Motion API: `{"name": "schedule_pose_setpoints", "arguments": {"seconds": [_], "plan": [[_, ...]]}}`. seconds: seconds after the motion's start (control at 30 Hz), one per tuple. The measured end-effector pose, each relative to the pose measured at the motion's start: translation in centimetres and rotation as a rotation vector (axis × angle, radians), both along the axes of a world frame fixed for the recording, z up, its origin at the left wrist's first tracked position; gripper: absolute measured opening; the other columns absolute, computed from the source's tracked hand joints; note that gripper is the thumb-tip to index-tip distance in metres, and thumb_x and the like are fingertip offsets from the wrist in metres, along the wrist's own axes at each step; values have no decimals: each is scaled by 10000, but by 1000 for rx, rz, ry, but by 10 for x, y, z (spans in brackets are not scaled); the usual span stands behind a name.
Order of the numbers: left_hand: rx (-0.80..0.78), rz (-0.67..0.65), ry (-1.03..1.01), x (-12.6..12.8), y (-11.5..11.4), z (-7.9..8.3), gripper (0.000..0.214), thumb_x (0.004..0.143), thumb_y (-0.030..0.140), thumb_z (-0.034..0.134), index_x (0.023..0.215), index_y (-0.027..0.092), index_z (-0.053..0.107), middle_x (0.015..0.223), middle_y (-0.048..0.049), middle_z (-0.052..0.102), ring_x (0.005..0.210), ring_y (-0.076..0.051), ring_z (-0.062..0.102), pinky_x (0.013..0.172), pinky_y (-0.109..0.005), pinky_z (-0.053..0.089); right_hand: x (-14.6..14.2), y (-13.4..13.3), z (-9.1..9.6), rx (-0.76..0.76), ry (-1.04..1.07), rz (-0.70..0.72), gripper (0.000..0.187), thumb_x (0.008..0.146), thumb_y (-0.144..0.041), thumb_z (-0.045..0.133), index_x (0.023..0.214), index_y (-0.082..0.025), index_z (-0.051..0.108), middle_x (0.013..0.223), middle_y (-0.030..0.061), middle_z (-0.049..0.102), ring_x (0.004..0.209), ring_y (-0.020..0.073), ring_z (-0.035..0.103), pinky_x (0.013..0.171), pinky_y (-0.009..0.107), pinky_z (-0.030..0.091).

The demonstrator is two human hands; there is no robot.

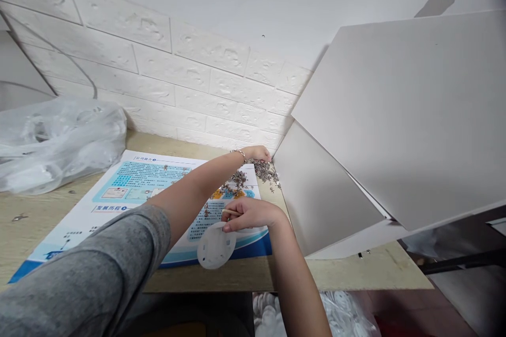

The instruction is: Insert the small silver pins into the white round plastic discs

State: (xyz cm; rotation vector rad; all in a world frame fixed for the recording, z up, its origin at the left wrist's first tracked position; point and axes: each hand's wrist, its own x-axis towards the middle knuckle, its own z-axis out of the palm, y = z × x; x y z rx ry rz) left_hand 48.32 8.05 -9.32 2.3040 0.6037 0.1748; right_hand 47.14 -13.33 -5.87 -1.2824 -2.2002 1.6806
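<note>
My left hand, with a bracelet at the wrist and a grey sleeve on the arm, rests at the far edge of a printed blue-and-white sheet. It is right beside a heap of small grey metal parts, and its fingertips are hidden. More of these parts lie scattered on the sheet under my left forearm. My right hand pinches a thin wooden stick and sits just above a round white perforated disc, its fingers at the disc's upper edge.
The sheet lies on a pale wooden table against a white brick-patterned wall. Large white panels lean in at the right. A clear plastic bag lies at the left, and a bag of white discs sits below the table edge.
</note>
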Motion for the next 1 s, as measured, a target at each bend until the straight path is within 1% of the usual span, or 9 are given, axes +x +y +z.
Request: {"name": "schedule_pose_setpoints", "arguments": {"seconds": [0.07,0.2,0.27,0.37,0.47,0.53,0.67,0.83,1.0], "plan": [[37,-2,20,-1,1,0,296,697,324,564,884,115,659,684,-11,602,548,-91,425,551,-195,359,0,1,0,-6,3,1,388,686,-480,623,876,-147,560,592,-44,401,542,55,354,506,190,288],[193,52,57,0,8,2,311,725,359,551,817,88,671,726,-60,628,611,-130,481,601,-221,379,-1,3,-2,-20,9,-4,380,683,-489,619,828,-145,552,648,-31,441,551,51,356,504,192,291],[290,81,71,6,13,3,259,732,293,539,822,88,668,788,-86,640,689,-156,517,650,-228,386,0,3,-3,-21,12,-5,366,689,-478,616,816,-142,549,658,-28,447,557,51,359,500,191,289],[394,59,101,22,16,-1,196,697,173,543,838,123,670,878,-93,649,809,-168,544,727,-213,386,3,3,-2,-1,21,-4,360,694,-472,612,820,-140,554,651,-28,449,566,53,370,506,188,292],[448,24,142,38,13,-9,196,667,146,561,825,123,675,896,-116,651,823,-186,562,734,-222,398,6,1,0,25,26,-20,354,686,-458,625,822,-137,561,714,-14,496,631,65,424,553,184,321],[458,14,163,42,11,-14,224,652,140,566,847,117,673,891,-124,653,781,-189,572,700,-230,409,7,1,2,19,30,-35,358,685,-454,628,827,-133,561,736,-7,509,656,70,440,569,182,330],[430,-13,155,38,14,-16,272,615,119,566,861,159,675,837,-62,667,704,-156,575,649,-209,406,9,1,3,1,31,-49,346,697,-447,620,838,-135,571,703,-13,493,636,66,426,556,179,325],[377,-20,110,34,24,-15,169,606,133,560,729,131,677,774,-62,661,726,-165,572,677,-215,398,9,3,-1,0,32,-48,339,694,-443,625,837,-141,569,653,-28,450,599,59,396,531,177,308],[267,-5,38,34,30,-20,215,597,171,558,781,149,667,773,-24,649,719,-157,551,665,-216,396,10,2,-3,-3,80,-38,312,702,-426,621,821,-144,558,644,-35,419,589,52,384,525,172,302]]}}
